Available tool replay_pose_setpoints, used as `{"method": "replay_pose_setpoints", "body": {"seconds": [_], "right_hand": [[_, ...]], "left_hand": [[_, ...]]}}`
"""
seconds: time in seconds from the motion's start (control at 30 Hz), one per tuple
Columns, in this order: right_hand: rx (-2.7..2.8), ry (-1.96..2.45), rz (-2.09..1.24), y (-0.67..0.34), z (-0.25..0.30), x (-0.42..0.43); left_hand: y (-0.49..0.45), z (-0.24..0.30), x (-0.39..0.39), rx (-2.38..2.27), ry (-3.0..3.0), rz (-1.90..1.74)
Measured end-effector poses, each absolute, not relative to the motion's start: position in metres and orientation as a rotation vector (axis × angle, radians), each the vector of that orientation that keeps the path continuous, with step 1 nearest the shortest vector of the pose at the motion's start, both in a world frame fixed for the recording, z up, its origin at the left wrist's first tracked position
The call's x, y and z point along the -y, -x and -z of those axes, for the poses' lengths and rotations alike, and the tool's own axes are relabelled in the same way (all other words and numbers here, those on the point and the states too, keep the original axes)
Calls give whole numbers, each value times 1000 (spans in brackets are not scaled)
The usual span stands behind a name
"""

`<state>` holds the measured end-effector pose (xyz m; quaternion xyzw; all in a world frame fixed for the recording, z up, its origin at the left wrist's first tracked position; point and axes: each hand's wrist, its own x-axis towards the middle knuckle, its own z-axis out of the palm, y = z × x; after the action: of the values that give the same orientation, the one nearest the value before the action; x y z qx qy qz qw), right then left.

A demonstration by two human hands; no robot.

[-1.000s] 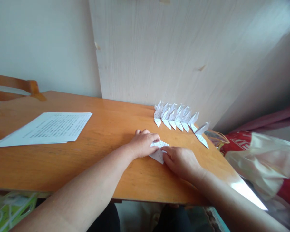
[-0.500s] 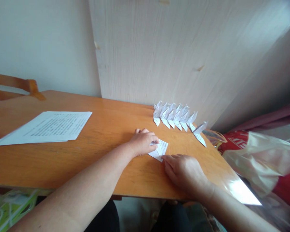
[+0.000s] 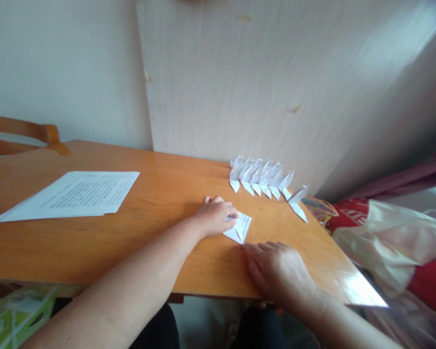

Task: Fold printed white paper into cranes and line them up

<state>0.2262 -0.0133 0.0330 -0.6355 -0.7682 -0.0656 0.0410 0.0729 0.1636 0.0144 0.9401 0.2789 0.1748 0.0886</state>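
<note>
A small folded piece of printed white paper [image 3: 240,228] lies on the orange wooden table [image 3: 156,242]. My left hand [image 3: 215,215] presses its fingertips down on the paper's left part, fingers curled. My right hand [image 3: 279,271] lies flat on the table just below and to the right of the paper, fingers stretched out, its fingertips close to the paper's lower point. Behind them stands a row of several folded paper pieces [image 3: 265,179], overlapping one another.
A stack of printed sheets [image 3: 76,194] lies at the table's left. A pale wooden board [image 3: 257,87] leans behind the table. A chair back [image 3: 22,133] shows at far left. Plastic bags [image 3: 385,237] sit off the table's right edge; a green bag [image 3: 14,315] is below left.
My right hand has slid down and away from the folded paper, which it was touching before. My left hand stays on the paper, now more exposed.
</note>
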Motion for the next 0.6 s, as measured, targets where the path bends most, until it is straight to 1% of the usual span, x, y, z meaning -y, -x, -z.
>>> {"method": "replay_pose_setpoints", "body": {"seconds": [0.13, 0.27, 0.43, 0.6], "right_hand": [[2263, 1949, 142, -231, -34, 16], [2163, 1922, 180, -235, -35, 14], [2221, 1871, 144, -230, -37, 9], [2207, 1856, 60, -232, -40, 5]], "left_hand": [[-73, -16, -163, -815, -2797, -522], [-71, -15, -164, -798, -2793, -565], [-70, -14, -168, -788, -2725, -626], [-69, -15, -177, -911, -2573, -734]]}}
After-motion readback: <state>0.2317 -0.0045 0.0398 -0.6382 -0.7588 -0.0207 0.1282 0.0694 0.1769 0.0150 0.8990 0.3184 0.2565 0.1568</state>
